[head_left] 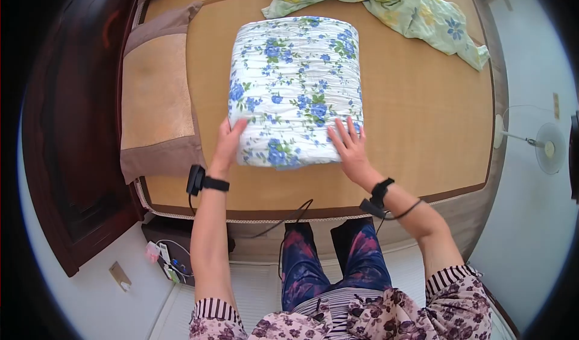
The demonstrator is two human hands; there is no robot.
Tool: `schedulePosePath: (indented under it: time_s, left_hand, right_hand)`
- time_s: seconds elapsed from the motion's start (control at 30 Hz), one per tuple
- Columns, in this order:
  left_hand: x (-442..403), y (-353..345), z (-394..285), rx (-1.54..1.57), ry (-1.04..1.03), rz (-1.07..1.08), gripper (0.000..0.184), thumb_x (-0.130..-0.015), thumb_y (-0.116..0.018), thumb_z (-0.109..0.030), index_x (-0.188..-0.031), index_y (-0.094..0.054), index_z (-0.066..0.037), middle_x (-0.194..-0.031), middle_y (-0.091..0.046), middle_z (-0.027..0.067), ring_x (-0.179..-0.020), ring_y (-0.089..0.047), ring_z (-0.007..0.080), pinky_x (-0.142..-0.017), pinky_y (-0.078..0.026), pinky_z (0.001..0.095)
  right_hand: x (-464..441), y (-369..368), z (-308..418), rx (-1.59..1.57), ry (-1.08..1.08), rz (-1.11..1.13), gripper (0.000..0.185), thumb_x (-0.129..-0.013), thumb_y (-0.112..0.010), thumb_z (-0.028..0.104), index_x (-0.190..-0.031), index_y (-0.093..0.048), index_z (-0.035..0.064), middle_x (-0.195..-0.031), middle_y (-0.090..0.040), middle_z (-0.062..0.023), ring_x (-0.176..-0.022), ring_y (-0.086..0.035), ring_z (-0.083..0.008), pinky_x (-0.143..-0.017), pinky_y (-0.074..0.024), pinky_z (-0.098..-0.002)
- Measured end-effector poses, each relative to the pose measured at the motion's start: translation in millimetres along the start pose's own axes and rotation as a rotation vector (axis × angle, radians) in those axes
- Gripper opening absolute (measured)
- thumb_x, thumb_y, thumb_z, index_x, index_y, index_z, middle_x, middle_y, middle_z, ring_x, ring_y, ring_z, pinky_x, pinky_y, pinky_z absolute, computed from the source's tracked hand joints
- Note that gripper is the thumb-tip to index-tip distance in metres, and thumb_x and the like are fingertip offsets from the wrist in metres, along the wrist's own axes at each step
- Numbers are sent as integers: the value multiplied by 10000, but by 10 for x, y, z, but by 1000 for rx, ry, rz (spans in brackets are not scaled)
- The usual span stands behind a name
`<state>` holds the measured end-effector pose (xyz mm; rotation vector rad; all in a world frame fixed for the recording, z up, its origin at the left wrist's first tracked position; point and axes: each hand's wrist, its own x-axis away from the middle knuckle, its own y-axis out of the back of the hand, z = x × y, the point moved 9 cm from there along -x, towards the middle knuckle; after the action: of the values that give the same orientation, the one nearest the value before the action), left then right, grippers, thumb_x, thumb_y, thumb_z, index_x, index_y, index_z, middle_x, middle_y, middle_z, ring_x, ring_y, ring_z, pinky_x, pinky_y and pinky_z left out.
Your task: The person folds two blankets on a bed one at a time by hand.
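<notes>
A thick folded quilt (295, 93), white with blue flowers and green leaves, lies on the tan bed mat in the middle of the view. At its near left edge is my left hand (228, 142), with the thumb over the top and the fingers partly hidden along the side, closed on the quilt. My right hand (351, 148) rests on the near right corner, its fingers spread out over the fabric. Each wrist wears a black strap with a small device and a cable.
The bed mat (422, 141) stretches around the quilt. A tan and brown pillow (158, 93) lies to the left. Rumpled pale green flowered bedding (410, 8) is at the far right. A fan (549, 148) stands by the right wall. Dark cable (280, 220) crosses the near edge.
</notes>
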<state>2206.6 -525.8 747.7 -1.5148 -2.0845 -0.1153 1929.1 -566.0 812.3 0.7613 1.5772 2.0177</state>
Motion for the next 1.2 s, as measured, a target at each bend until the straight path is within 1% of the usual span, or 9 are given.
schedulePosePath:
  time_s: [0.1, 0.2, 0.27, 0.37, 0.47, 0.73, 0.9, 1.07, 1.2]
  left_hand:
    - [-170, 9, 420, -123, -56, 39, 402, -816, -604, -139, -1145, -471, 51, -1086, -569, 122, -981, -535, 199, -865, -413, 322]
    - [-355, 491, 1245, -608, 17, -294, 485, -781, -645, -200, -1143, -464, 67, -1108, -554, 190, -1025, -527, 276, -887, -394, 352]
    - [-278, 435, 876, -649, 5, -410, 562, -725, -692, -262, -1122, -474, 72, -1118, -522, 266, -1040, -510, 338, -887, -383, 385]
    - [-284, 417, 704, -537, -20, -364, 553, -688, -726, -274, -1080, -510, 51, -1101, -510, 297, -1032, -510, 332, -871, -389, 385]
    - [-130, 452, 602, -853, -95, -537, 550, -673, -746, -263, -1056, -519, 61, -1053, -552, 252, -1004, -529, 285, -861, -397, 357]
    - [-351, 295, 871, -242, 108, -134, 572, -691, -747, -203, -1127, -469, 42, -1046, -566, 147, -892, -570, 194, -776, -459, 298]
    - [-61, 333, 321, -96, 267, 26, 622, -669, -738, -155, -1179, -432, 27, -1069, -562, 126, -923, -564, 192, -835, -440, 288]
    - [209, -736, -839, -2, 20, 271, 712, -663, -719, -121, -1249, -342, 26, -1115, -526, 104, -999, -524, 167, -896, -393, 283]
    - [715, -1388, -1725, -114, -116, 326, 602, -665, -684, -80, -1167, -371, 32, -978, -566, 108, -877, -555, 152, -780, -436, 285]
  right_hand:
    - [174, -52, -219, -60, -91, -50, 675, -701, -496, -54, -1333, -349, 132, -1422, -235, -124, -1306, -191, -382, -952, -205, -609]
    - [191, -349, -210, 27, -122, 124, 717, -678, -515, -6, -1350, -298, 117, -1421, -205, -156, -1288, -192, -423, -943, -212, -616]
    - [18, -140, -97, -109, -194, 229, 739, -665, -536, 39, -1355, -279, 110, -1416, -198, -174, -1277, -188, -447, -942, -211, -618]
    - [-349, 415, -265, -515, -174, -90, 751, -687, -568, 162, -1367, -252, 118, -1406, -187, -212, -1270, -172, -467, -956, -180, -619]
    - [-789, 765, -508, -261, -130, -307, 705, -773, -553, 297, -1380, -231, 135, -1414, -145, -225, -1281, -135, -463, -960, -165, -624]
    - [-1197, -321, -990, 38, -322, 41, 665, -855, -447, 438, -1392, -180, 152, -1441, -38, -207, -1302, -36, -458, -962, -144, -645]
    - [-758, -245, -625, -411, -583, 90, 681, -866, -419, 468, -1396, -146, 141, -1417, -36, -276, -1269, -39, -527, -952, -135, -662]
    - [-442, -175, -536, -846, -573, 31, 726, -868, -350, 550, -1409, -73, 154, -1416, -76, -274, -1299, -51, -469, -995, -164, -581]
    - [-852, 144, 105, -1901, -565, 146, 680, -894, -306, 535, -1378, -189, 72, -1373, -286, -159, -1249, -288, -341, -977, -310, -441]
